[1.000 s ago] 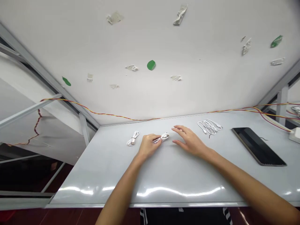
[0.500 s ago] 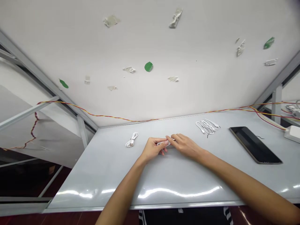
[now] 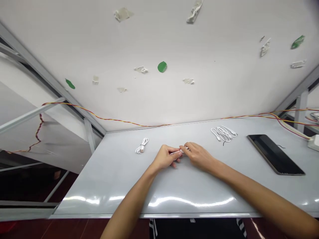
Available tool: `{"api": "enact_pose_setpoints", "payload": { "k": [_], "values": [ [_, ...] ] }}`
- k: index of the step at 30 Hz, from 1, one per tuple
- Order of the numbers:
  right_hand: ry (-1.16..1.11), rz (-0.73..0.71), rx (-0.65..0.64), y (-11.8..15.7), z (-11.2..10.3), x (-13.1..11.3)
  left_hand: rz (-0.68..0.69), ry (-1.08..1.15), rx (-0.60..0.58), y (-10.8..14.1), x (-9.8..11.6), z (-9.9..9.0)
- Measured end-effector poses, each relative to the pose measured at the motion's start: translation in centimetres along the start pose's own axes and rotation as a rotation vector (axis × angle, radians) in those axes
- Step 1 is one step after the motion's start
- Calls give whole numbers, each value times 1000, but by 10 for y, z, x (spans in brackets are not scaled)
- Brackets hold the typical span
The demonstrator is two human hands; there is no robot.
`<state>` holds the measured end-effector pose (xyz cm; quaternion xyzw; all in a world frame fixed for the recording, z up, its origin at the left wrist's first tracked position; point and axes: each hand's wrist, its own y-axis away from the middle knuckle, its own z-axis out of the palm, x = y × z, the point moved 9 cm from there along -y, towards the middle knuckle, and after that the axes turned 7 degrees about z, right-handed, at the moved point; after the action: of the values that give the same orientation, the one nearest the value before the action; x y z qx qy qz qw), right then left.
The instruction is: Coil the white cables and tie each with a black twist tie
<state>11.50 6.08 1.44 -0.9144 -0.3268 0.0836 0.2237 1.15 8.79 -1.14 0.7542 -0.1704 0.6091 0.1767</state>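
My left hand (image 3: 164, 158) and my right hand (image 3: 198, 156) meet near the middle of a pale grey table (image 3: 119, 179). Between their fingertips is a small bundled white cable (image 3: 177, 152), mostly hidden by my fingers. Both hands pinch it from opposite sides. To the left of my left hand lies a neatly coiled white cable (image 3: 142, 145), untouched. Beyond my right hand lies a looser tangle of white cables (image 3: 223, 133).
A black tablet (image 3: 275, 155) lies face up at the right of the table. A white plug block (image 3: 313, 143) sits at the far right edge. Red-and-yellow wires (image 3: 112, 119) run along the white wall behind. Grey metal frame bars (image 3: 43, 63) stand at the left.
My right hand has moved left from an open pose and closed on the cable bundle. My left hand still holds it, and the bundle now looks tighter between both hands.
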Motion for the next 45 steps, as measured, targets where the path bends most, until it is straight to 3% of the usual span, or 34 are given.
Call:
{"api": "enact_pose_setpoints", "payload": {
  "k": [8, 12, 16, 27, 32, 39, 45],
  "values": [
    [51, -47, -32, -1, 5, -7, 71, -389, -78, 0, 5, 7],
    [53, -22, -68, -1, 8, -8, 193, -609, -29, -2, 16, 9],
    [14, 4, -88, -1, 7, -6, 203, -685, 18, -3, 19, 10],
    [-14, -43, -69, -2, -4, 0, 185, -665, 27, -3, 19, 8],
    [51, -2, -85, -4, -3, 5, 180, -468, -45, -5, 21, 11],
    [58, 22, -98, -5, -7, 3, 1, -93, -201, -3, 3, 15],
    [52, 6, -114, -6, -11, -1, -21, -72, -228, -1, 0, 14]
  ]
}}
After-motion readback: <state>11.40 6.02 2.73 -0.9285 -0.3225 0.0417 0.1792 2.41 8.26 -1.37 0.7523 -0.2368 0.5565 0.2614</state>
